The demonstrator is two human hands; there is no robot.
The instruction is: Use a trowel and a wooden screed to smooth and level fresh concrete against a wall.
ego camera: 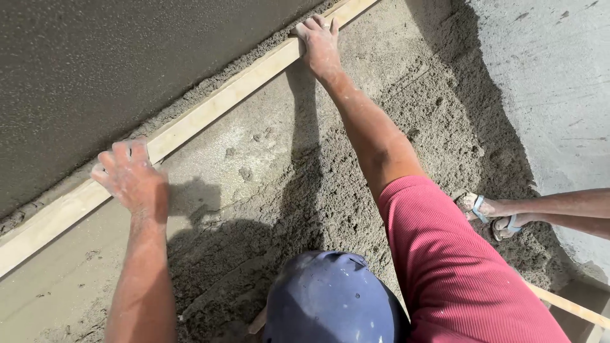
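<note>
A long pale wooden board (216, 105) lies diagonally on wet grey mortar, running from the lower left to the top centre. My left hand (130, 178) grips its lower part, fingers curled over the far edge. Stretched out ahead, my right hand (321, 44) holds the upper part the same way. Both hands are dusted with cement. Beyond the board lies a smooth, dark levelled surface (127, 57). On my side of it the mortar (330, 178) is rough and loose.
Another person's feet in light blue sandals (492, 216) stand on the mortar at the right, beside a pale concrete surface (553, 82). A blue cap (330, 298) and a red sleeve (457, 267) fill the bottom. A second wooden strip (572, 308) shows at the lower right.
</note>
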